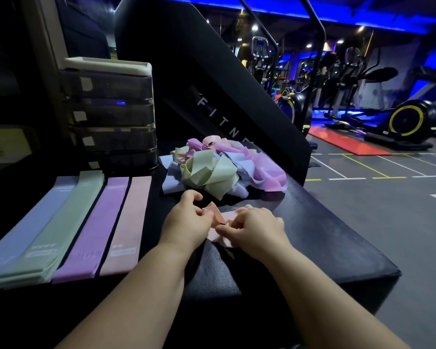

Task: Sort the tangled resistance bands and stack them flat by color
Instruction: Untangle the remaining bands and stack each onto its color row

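The black padded bench (325,235) in front of me carries it all. On its left part four flat stacks lie side by side, running away from me: the blue stack (35,222), green stack (63,222), purple stack (98,222) and pink stack (129,217). Further back sits the tangled heap (212,170) of green, blue, purple and pink bands. Nearer me a crumpled pink band (218,215) lies on the top, pinched between my left hand (186,217) and right hand (254,227).
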A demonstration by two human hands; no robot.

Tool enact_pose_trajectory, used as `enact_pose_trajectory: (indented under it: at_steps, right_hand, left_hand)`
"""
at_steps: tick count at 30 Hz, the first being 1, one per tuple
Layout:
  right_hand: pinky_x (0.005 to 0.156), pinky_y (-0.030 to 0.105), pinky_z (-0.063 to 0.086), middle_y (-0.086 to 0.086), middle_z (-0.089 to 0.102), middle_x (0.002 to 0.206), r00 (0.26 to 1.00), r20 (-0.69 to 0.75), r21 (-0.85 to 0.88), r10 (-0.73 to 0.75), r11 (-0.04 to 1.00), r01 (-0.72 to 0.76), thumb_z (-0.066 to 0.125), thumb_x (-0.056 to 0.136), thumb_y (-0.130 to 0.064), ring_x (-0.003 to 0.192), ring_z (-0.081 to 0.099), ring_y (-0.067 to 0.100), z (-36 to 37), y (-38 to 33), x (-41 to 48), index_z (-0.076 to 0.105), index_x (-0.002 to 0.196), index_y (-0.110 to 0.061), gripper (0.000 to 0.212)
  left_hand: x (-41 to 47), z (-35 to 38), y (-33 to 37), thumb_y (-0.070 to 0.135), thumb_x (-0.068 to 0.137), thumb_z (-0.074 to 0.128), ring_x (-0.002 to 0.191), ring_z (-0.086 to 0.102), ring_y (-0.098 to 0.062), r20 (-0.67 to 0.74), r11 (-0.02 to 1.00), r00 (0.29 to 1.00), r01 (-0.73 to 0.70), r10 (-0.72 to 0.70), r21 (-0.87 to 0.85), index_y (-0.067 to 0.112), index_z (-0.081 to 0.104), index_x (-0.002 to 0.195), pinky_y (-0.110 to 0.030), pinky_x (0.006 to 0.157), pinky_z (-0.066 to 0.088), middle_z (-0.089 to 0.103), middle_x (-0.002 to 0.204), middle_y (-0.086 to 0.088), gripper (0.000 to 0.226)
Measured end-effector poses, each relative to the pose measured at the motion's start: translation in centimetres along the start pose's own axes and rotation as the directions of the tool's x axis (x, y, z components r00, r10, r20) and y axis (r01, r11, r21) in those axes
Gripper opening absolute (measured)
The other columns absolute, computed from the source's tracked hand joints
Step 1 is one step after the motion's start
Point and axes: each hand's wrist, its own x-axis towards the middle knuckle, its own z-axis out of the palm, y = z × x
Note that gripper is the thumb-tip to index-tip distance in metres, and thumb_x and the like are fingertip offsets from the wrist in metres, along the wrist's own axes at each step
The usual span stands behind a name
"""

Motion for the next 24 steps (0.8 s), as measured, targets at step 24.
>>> enact_pose_trajectory:
  at_steps: [24]
  right_hand:
    - [0.077,0.034,0.049,-0.003,0.067,0.074,0.993,-0.115,0.809,0.037,0.583,0.072,0.062,0.087,-0.021,0.072,0.061,0.013,-4.0,1.7,0.3,0.062,0.081,-0.023,0.007]
  left_hand:
    - [-0.6,0.4,1.1,0.036,0.074,0.072,0.057,0.056,-0.019,0.153,0.82,0.985,0.023,0.08,-0.573,0.021,0.048,0.061,-0.034,0.057,0.046,0.063,0.068,0.0,0.031]
